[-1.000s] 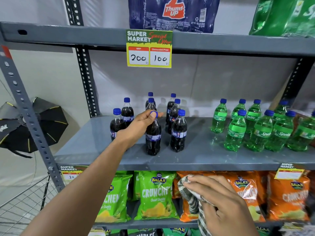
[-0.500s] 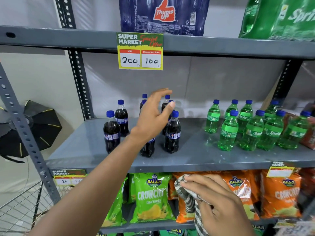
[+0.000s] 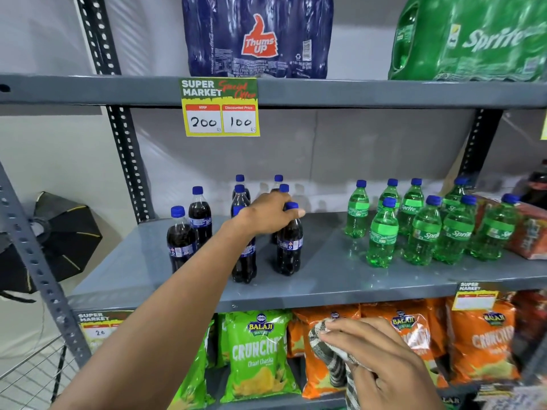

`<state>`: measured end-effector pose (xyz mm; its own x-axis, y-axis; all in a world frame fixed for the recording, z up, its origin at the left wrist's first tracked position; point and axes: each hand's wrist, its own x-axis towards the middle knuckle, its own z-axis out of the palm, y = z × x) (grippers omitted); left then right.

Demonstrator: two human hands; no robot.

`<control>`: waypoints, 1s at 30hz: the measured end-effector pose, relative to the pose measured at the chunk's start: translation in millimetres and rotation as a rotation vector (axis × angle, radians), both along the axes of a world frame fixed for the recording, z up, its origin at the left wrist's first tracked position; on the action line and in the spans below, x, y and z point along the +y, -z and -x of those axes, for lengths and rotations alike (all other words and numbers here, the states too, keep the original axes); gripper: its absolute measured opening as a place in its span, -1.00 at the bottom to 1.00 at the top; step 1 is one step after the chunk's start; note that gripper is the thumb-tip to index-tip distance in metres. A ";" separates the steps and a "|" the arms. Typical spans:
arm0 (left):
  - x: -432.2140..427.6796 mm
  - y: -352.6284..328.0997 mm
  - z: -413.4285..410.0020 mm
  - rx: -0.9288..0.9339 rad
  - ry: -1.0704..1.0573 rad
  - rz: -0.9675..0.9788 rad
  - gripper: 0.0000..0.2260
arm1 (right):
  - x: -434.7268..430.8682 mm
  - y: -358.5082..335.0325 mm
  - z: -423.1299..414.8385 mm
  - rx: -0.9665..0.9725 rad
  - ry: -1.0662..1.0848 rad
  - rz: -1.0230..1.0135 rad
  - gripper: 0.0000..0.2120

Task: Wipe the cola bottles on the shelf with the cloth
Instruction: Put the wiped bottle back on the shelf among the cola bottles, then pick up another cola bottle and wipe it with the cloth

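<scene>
Several dark cola bottles with blue caps stand in a cluster on the grey middle shelf (image 3: 325, 279). My left hand (image 3: 266, 216) reaches over the cluster, and its fingers curl around the neck of the front right cola bottle (image 3: 289, 247), just under the cap. That bottle stands upright on the shelf. My forearm hides part of the front left bottle (image 3: 245, 263). Two more cola bottles (image 3: 181, 241) stand apart at the left. Lower down, in front of the snack shelf, my right hand (image 3: 381, 365) grips a bunched striped cloth (image 3: 328, 347).
Green Sprite bottles (image 3: 423, 229) crowd the right half of the same shelf. Snack bags (image 3: 257, 353) fill the shelf below. A price card (image 3: 220, 108) hangs from the upper shelf, which carries wrapped bottle packs (image 3: 257, 37). A wire basket (image 3: 29, 368) is at lower left.
My left hand let go of the front left bottle, lifted with fingers spread, then came down to the right onto the front right bottle's neck. The right hand kept holding the cloth.
</scene>
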<state>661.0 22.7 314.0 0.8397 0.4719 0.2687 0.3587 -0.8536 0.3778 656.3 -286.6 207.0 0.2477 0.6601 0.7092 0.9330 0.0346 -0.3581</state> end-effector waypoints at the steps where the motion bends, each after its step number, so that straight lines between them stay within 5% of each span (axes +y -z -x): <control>1: -0.9 0.8 -0.5 -0.006 0.007 0.023 -0.66 | 0.1 -0.1 0.2 0.002 -0.001 0.004 -0.52; 10: -13.9 10.7 0.3 -0.171 0.000 0.224 -0.72 | 6.2 6.4 -2.4 -0.002 -0.006 -0.011 -0.39; 14: -13.3 18.6 2.5 -0.250 -0.028 0.333 -0.67 | 6.2 4.2 -0.9 -0.005 -0.032 -0.026 -0.49; 21: -21.5 20.1 6.7 -0.337 0.024 0.281 -0.62 | 1.4 -0.5 1.7 0.006 -0.010 -0.002 -0.50; 30: -52.1 -2.8 28.8 -0.713 0.482 0.938 -0.74 | -5.0 -10.8 -1.8 -0.004 0.056 -0.075 -0.38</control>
<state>632.2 -29.4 316.7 0.7859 0.4134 0.4598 -0.4429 -0.1425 0.8852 658.1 -291.6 217.9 0.2792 0.5903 0.7573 0.9358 0.0094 -0.3524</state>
